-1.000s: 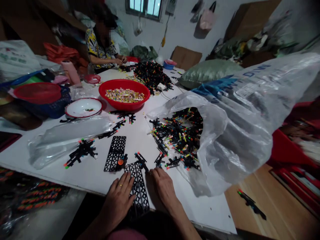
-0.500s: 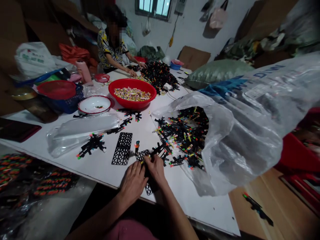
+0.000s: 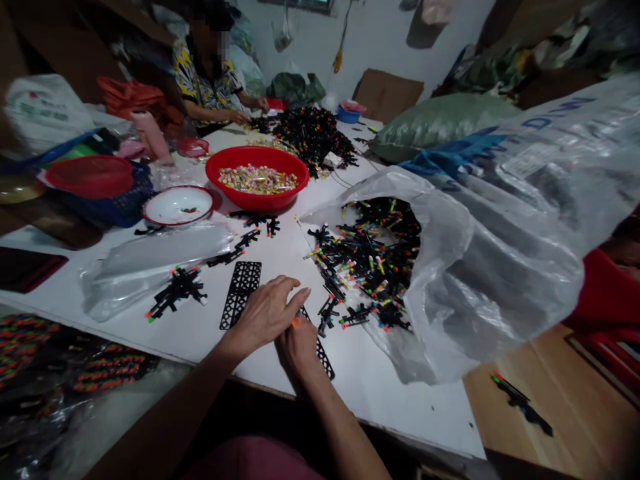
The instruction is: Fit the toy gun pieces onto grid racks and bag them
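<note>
My left hand point(image 3: 267, 308) is over the table, fingers stretched to the right and thumb apart, just above and beside my right hand. I see nothing held in it. My right hand point(image 3: 300, 347) is closed, and a small orange-tipped piece point(image 3: 297, 322) pokes out at its top; the rest is hidden by the fingers. Under that hand lies a black perforated plate point(image 3: 325, 360), partly covered. A second black perforated plate point(image 3: 241, 283) lies flat to the left, its lower right corner behind my left hand. Black toy guns with coloured tips point(image 3: 357, 313) lie to the right.
A clear plastic sack point(image 3: 450, 320) spills toy guns on the right. Farther back are a red basin point(image 3: 295, 193) of small pieces, a white dish point(image 3: 175, 203) and a plastic bag stack point(image 3: 150, 260). A co-worker point(image 3: 207, 87) sits at a toy gun heap point(image 3: 315, 137).
My left hand has lifted off the plate and opened out above my right hand. My right hand has closed lower down. The small upright orange-and-blue-topped piece no longer shows on the table.
</note>
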A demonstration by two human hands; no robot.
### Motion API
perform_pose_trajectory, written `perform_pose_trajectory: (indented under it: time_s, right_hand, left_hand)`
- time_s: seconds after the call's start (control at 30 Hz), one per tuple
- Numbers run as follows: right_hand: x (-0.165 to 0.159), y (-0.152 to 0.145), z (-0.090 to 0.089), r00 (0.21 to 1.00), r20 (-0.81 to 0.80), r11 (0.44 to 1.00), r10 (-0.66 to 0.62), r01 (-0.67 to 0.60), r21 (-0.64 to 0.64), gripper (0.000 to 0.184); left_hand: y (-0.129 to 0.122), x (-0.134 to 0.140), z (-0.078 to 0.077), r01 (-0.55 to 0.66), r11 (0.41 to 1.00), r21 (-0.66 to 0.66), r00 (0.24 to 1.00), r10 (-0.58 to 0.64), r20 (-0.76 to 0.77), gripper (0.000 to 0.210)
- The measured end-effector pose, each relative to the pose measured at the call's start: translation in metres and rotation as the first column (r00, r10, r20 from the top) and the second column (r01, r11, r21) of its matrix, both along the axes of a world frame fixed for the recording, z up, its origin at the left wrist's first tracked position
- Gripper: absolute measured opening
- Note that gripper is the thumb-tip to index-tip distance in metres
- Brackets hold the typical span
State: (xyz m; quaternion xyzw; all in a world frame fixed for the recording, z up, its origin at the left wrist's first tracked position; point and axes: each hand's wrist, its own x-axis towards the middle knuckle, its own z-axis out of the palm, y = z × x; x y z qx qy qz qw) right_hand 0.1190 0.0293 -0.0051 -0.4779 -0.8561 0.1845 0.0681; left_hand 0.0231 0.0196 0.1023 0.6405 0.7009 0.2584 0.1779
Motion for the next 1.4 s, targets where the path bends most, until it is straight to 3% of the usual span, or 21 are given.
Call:
perform_pose_trajectory:
  time_s: [0.13,0.23,0.3,0.4,0.47,0.57,0.67,0.73,0.8,0.9,0.97,1.03,1.1,1.13,1.2,1.27,1.33,1.4]
  right_hand:
    - [-0.012,0.017,0.01,0.997,-0.051,0.995,0.066,-0.07,-0.067,0.026]
    - [-0.003,0.06,0.025,0.95,-0.154,0.941,0.272,-0.296,-0.166,0.024]
    - [0.003,0.1,0.037,0.945,-0.069,0.943,0.321,-0.325,-0.074,0.025]
    - [-0.002,0.153,0.053,0.981,0.13,0.961,0.144,-0.17,0.218,0.03]
    - [-0.012,0.167,0.056,0.977,0.17,0.942,0.132,-0.176,0.285,0.029]
    - [-0.013,0.15,0.045,0.941,0.198,0.903,0.276,-0.324,0.282,0.022]
    - [0.015,0.109,0.027,0.859,0.251,0.816,0.447,-0.506,0.279,0.018]
    - [0.037,0.087,0.022,0.837,0.27,0.799,0.475,-0.539,0.265,0.018]
    - [0.046,0.077,0.024,0.895,0.246,0.87,0.373,-0.43,0.243,0.019]
    - [0.033,0.08,0.03,0.978,0.191,0.971,0.086,-0.126,0.205,0.024]
    - [0.018,0.088,0.033,0.985,0.152,0.985,-0.079,0.054,0.165,0.025]
    - [0.011,0.094,0.033,0.986,0.035,0.985,-0.161,0.158,0.074,0.026]
    - [0.015,0.092,0.033,0.959,-0.213,0.982,-0.187,0.176,-0.071,0.034]
    - [0.02,0.087,0.033,0.908,-0.37,0.978,-0.194,0.15,-0.144,0.041]
    - [0.028,0.07,0.031,0.756,-0.616,0.963,-0.22,0.068,-0.261,0.044]
    - [0.031,0.047,0.025,0.671,-0.696,0.942,-0.255,0.01,-0.335,0.033]
    - [0.025,0.027,0.016,0.681,-0.67,0.922,-0.295,0.018,-0.387,0.022]
    - [0.017,0.014,0.008,0.684,-0.658,0.923,-0.315,0.058,-0.381,0.021]
  left_hand:
    - [0.009,-0.013,0.0,-0.127,0.992,0.001,0.992,0.127,0.007,0.039]
    - [0.014,-0.025,0.002,-0.103,0.994,-0.032,0.995,0.103,-0.003,0.037]
    - [0.014,-0.027,0.003,-0.051,0.998,-0.036,0.999,0.051,-0.003,0.037]
    - [0.01,-0.027,0.001,-0.067,0.997,-0.037,0.998,0.067,0.012,0.038]
    - [0.008,-0.027,0.0,-0.093,0.994,-0.049,0.995,0.094,0.03,0.039]
    - [0.008,-0.028,-0.001,-0.084,0.995,-0.062,0.994,0.088,0.065,0.038]
    - [0.008,-0.027,-0.002,-0.068,0.997,-0.034,0.994,0.071,0.086,0.037]
    - [0.009,-0.026,-0.002,-0.081,0.997,-0.017,0.993,0.082,0.083,0.037]
    - [0.009,-0.024,-0.002,-0.09,0.996,-0.014,0.993,0.091,0.073,0.037]
    - [0.007,-0.025,-0.003,-0.083,0.996,-0.027,0.995,0.084,0.043,0.039]
    - [0.005,-0.028,-0.003,-0.088,0.996,-0.007,0.996,0.089,0.023,0.039]
    - [0.003,-0.033,0.001,-0.125,0.989,0.085,0.992,0.124,0.008,0.04]
    - [0.004,-0.036,0.007,-0.152,0.968,0.197,0.987,0.158,-0.015,0.041]
    - [0.005,-0.036,0.01,-0.135,0.968,0.21,0.989,0.146,-0.036,0.04]
    - [0.011,-0.035,0.014,-0.071,0.992,0.103,0.992,0.082,-0.1,0.039]
    - [0.017,-0.031,0.015,-0.051,0.997,-0.057,0.987,0.042,-0.154,0.041]
    - [0.022,-0.027,0.013,-0.086,0.987,-0.132,0.98,0.06,-0.19,0.043]
    - [0.023,-0.024,0.012,-0.099,0.987,-0.127,0.978,0.073,-0.198,0.043]
